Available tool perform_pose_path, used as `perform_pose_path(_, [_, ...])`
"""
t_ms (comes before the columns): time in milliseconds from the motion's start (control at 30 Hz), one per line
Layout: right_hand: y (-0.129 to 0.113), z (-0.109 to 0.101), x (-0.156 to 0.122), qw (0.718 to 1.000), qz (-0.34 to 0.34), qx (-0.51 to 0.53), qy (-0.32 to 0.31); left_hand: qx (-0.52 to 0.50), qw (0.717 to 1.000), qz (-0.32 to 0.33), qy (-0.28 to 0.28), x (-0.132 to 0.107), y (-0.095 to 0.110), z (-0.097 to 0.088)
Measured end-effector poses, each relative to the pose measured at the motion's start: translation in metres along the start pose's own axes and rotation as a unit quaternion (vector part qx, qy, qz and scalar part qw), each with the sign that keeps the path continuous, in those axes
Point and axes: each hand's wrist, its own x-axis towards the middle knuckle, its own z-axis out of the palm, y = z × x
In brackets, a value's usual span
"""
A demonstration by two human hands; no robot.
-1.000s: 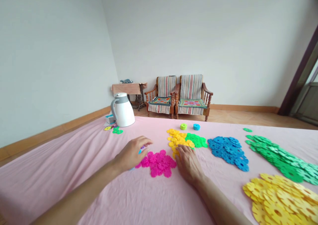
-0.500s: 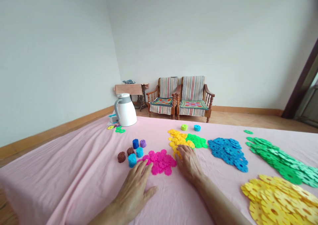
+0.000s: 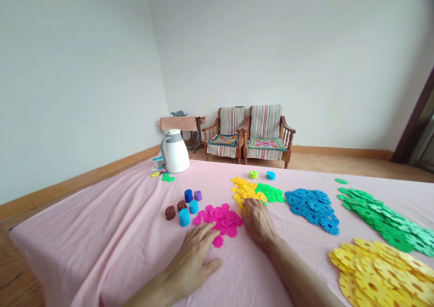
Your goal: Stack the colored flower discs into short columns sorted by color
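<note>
A loose pile of small pink flower-shaped discs (image 3: 222, 217) lies on the cloth between my hands. My left hand (image 3: 195, 257) is open at the pile's near left side, fingers stretched forward and thumb apart. By its fingertips one pink disc sits at the pile's near edge. At the right edge of the pile, my right hand (image 3: 260, 223) has its fingers curled downward; their tips and anything in them are hidden. Just beyond it are small yellow discs (image 3: 244, 188) and bright green discs (image 3: 270, 193).
Short stacks of discs stand to the left: brown (image 3: 170, 213), light blue (image 3: 184, 217), dark blue (image 3: 188, 196), purple (image 3: 198, 196). Rightward spread blue discs (image 3: 310, 207), green discs (image 3: 379, 216) and large yellow discs (image 3: 376, 271). A white jug (image 3: 178, 155) stands at the far left on the pink cloth (image 3: 118, 216).
My left hand has moved slightly right and nearer to me. One pink disc now shows at the pile's near edge. My right hand stays nearly in place; the view has shifted a little.
</note>
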Motion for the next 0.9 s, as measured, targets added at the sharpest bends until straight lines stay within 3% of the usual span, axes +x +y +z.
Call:
perform_pose_path(167, [0.003,0.004,0.0,1.0,-0.003,-0.003,0.001,-0.026,0.999,0.003,0.024,0.002,0.006,0.002])
perform_pose_path(467, [0.005,0.007,0.001,1.0,-0.005,-0.011,-0.005,0.06,0.998,-0.011,-0.004,0.032,0.006,0.0])
perform_pose_path(667, [0.007,0.009,0.001,1.0,-0.004,-0.013,-0.01,0.048,0.999,-0.01,-0.003,0.039,0.005,0.006])
perform_pose_path(767, [0.006,0.008,0.001,1.0,-0.006,-0.011,-0.009,0.014,1.0,0.018,-0.015,0.036,0.009,0.005])
perform_pose_path(900, [0.006,0.008,0.001,1.0,-0.006,-0.014,-0.007,-0.043,0.993,0.109,-0.028,0.036,0.018,-0.009])
